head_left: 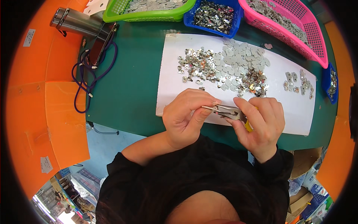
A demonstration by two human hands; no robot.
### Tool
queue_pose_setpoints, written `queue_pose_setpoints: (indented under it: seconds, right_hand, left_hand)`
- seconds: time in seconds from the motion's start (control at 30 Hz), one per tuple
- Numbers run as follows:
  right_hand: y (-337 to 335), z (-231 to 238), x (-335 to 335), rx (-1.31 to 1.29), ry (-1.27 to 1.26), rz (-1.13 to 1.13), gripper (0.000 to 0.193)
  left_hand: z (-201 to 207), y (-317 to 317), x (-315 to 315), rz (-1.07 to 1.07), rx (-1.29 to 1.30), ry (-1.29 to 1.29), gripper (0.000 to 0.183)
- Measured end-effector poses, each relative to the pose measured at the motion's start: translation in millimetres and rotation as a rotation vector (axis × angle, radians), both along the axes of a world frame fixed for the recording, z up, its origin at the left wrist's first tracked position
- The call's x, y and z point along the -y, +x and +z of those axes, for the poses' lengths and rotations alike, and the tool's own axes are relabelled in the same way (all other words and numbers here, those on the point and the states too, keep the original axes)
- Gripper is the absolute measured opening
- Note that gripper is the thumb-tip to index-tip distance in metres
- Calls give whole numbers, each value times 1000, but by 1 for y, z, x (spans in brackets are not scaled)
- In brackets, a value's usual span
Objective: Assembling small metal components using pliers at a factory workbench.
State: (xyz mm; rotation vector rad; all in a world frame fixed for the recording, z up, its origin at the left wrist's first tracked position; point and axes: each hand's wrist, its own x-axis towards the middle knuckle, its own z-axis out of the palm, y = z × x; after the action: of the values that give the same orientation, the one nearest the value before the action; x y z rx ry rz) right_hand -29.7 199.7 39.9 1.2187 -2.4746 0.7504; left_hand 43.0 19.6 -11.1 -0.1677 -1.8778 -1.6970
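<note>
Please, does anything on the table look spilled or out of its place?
Perhaps one thing: a small flat piece lies alone by the far edge of the white board, near the pink basket. It looks odd because it is apart from the heaped grey pieces.

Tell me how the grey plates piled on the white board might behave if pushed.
The grey plates look thin and flat, so they'd probably slide, not roll. They overlap loosely, so the pile may spread or shift together.
</note>
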Motion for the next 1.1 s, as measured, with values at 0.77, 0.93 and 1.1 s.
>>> queue_pose_setpoints:
  seconds: [0.77,0.93,1.1]
  right_hand:
    - [-8,2,-10,-70,241,40,30]
    - [-12,2,-9,251,76,108,22]
    - [-24,6,-17,1263,47,265,20]
  left_hand:
    - [28,-12,38,-97,11,-764,17]
    - [28,-11,34,-110,47,-591,14]
    - [22,-12,37,-179,27,-470,12]
